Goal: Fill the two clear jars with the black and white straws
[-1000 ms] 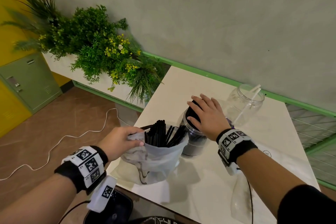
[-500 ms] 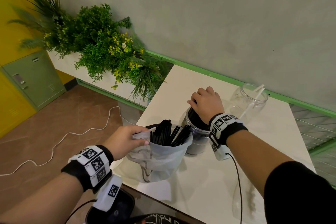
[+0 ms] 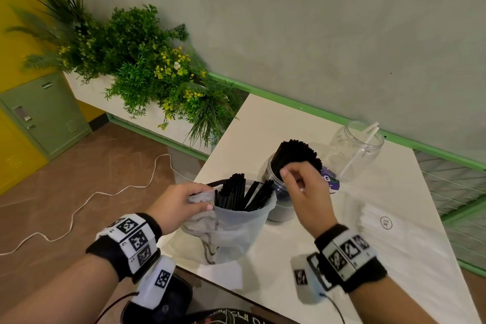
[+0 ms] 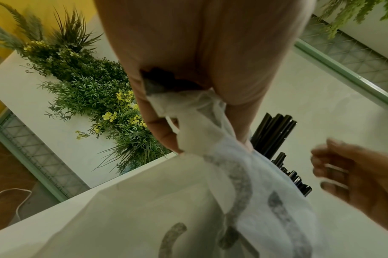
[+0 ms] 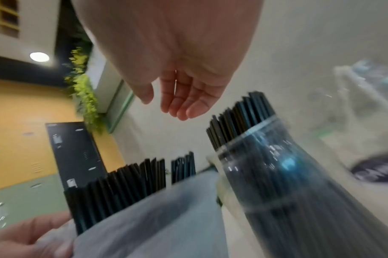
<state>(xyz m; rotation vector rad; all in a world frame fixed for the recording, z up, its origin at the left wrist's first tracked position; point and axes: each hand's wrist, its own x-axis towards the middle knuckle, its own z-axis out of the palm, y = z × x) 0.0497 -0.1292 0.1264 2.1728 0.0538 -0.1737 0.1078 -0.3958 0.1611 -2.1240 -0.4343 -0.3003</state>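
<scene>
Lifted off the black straws (image 3: 295, 156) it was pressing into the near jar (image 3: 278, 197) a second ago, the right hand (image 3: 306, 192) now hovers just above and in front of that jar, nearer the person than before. Its fingers (image 5: 188, 103) are loosely bent and slightly apart and hold nothing; the right wrist view shows the palm bare.

Nearest the person, the left hand (image 3: 178, 205) grips the bunched rim of a thin white plastic bag (image 3: 228, 229), thumb and fingers pinching the film, as it did in the earlier frames. The bag stands at the near left edge of the white table (image 3: 302, 271), and a loose bundle of black straws (image 3: 242, 194) sticks up out of its mouth, leaning to the right.

Just behind the bag, touching or nearly touching it, stands the near jar, packed with black straws that rise above its mouth. A purple label (image 3: 330, 180) shows beside it on the right.

Farther back and to the right, apart from the first, the second clear jar (image 3: 355, 150) stands upright with white straws (image 3: 364, 144) leaning in it, their number hard to tell. Beyond the table's left corner a planter of green foliage (image 3: 136, 66) with yellow flowers runs along the grey wall.
</scene>
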